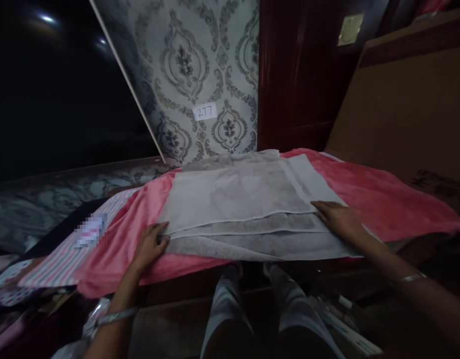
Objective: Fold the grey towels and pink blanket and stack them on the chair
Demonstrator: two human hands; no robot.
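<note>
grey cloth (237, 199) layers under both hands, edges indistinct in dimness

Striped cloth (61, 254), numbered label (205, 111) on patterned wall (200, 65).

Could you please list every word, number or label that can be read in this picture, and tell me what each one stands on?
"277" on a small white tag stuck on the patterned wallpaper panel.
A blurred patch on the striped cloth: not readable.
Dark marks on the brown board at the right: too dim to read.
The grey towel under the left hand and right hand shows no text.
</note>
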